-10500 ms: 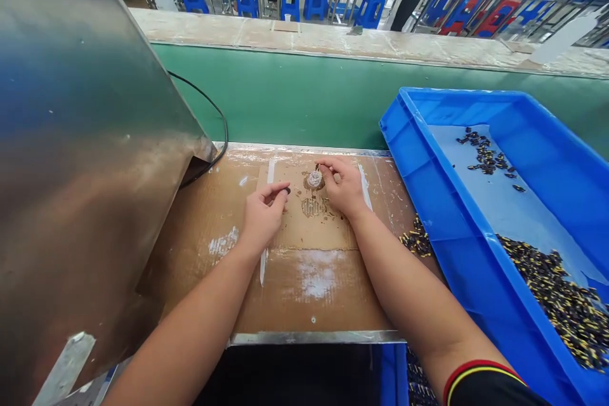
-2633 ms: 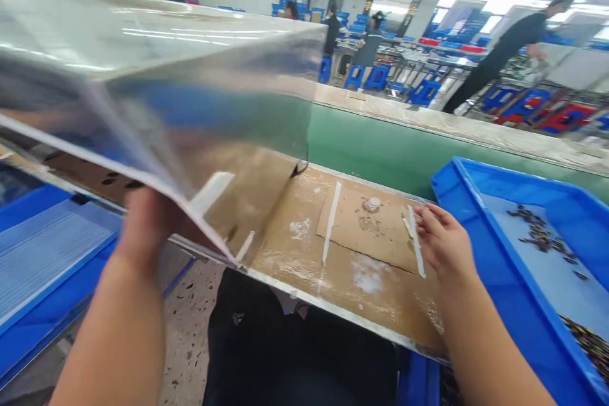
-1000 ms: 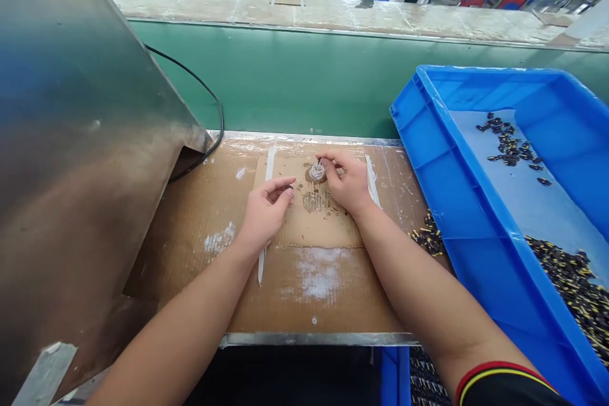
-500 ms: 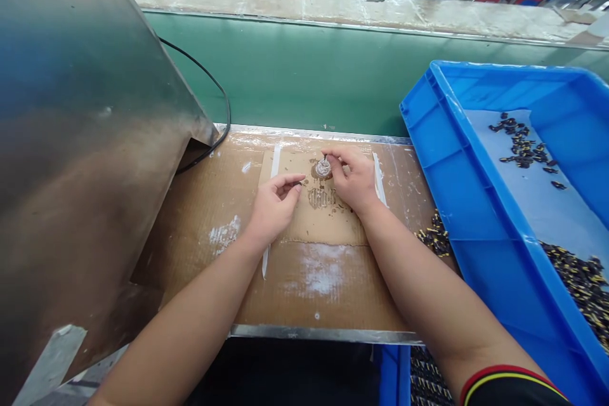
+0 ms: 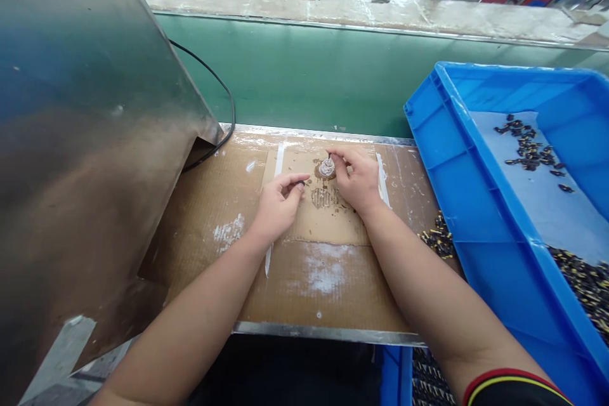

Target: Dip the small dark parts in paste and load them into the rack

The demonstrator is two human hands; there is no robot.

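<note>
While the bare left hand (image 5: 280, 204) pinches a small dark piece (image 5: 301, 184) between thumb and forefinger, the bare right hand (image 5: 358, 179) has its fingertips closed on a tiny dark bit (image 5: 329, 155), its details too small to make out. Just below those right fingertips sits a round, whitish, glassy lump (image 5: 327, 168), near the left hand but apart from it; whether the right thumb touches it I can't tell. It rests on a tan cardboard sheet (image 5: 309, 228), beyond a wet, striped patch (image 5: 322, 198). Over to the right stands a blue plastic bin (image 5: 495, 222) of black-and-yellow pieces (image 5: 583, 285).
</note>
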